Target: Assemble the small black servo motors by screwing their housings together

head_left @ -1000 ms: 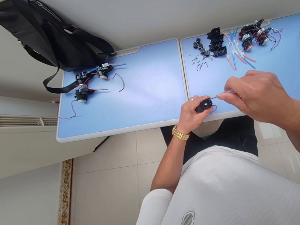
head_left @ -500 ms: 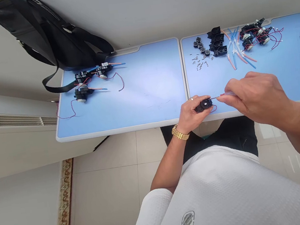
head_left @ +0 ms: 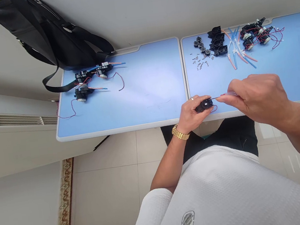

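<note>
At the front edge of the blue table, my left hand (head_left: 192, 116) is closed around a small black motor unit (head_left: 204, 105) with a round face and a thin red wire. My right hand (head_left: 262, 96) grips a screwdriver (head_left: 228, 94) by its clear handle, held nearly level. The thin shaft points left, and its tip meets the upper right side of the motor unit. Its exact seat there is too small to make out. My right fingers hide part of the handle.
Small screws (head_left: 201, 61), round black parts (head_left: 201, 45), black housings (head_left: 217, 43), blue and pink tubes (head_left: 237, 50) and wired motor units (head_left: 256, 34) lie at the back right. More assembled units (head_left: 84, 93) sit left, beside a black bag (head_left: 41, 34). A seam (head_left: 183, 70) divides the two tabletops.
My right hand has shifted very slightly and turned a little on the screwdriver. The motor unit and my left hand stay in place.
</note>
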Demonstrator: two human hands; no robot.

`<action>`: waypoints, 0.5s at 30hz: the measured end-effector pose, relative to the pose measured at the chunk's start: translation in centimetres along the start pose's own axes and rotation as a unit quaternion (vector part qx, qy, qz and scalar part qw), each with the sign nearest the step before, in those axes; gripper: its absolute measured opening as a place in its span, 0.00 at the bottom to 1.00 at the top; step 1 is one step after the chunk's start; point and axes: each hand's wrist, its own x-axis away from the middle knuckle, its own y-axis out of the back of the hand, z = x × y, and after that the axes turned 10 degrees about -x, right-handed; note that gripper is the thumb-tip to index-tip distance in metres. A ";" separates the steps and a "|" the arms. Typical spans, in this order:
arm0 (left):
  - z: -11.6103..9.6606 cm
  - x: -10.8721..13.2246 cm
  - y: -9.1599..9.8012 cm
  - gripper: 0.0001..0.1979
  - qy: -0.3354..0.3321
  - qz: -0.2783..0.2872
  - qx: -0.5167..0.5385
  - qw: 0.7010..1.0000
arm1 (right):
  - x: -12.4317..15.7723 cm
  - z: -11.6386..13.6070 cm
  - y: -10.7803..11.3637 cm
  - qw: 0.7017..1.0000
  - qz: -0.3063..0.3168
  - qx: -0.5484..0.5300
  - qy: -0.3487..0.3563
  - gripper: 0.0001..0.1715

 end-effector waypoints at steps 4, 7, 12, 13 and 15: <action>0.0 0.0 0.0 0.18 0.004 0.000 0.004 1.000 | -0.2 0.3 0.2 0.999 -0.011 -0.044 0.020 0.26; -0.1 -0.1 0.0 0.19 0.003 0.000 0.006 1.000 | -0.4 0.4 0.4 0.996 -0.008 -0.071 0.047 0.18; -0.2 -0.1 0.0 0.18 -0.014 -0.006 0.006 1.000 | -0.5 0.0 0.2 0.998 -0.001 -0.040 0.042 0.27; -0.2 -0.1 0.0 0.18 -0.016 -0.007 0.005 1.000 | -0.4 -0.1 0.2 0.999 0.001 -0.030 0.030 0.29; -0.2 -0.1 0.0 0.18 -0.012 -0.006 0.000 1.000 | -0.3 -0.2 0.1 1.000 0.004 -0.015 0.012 0.32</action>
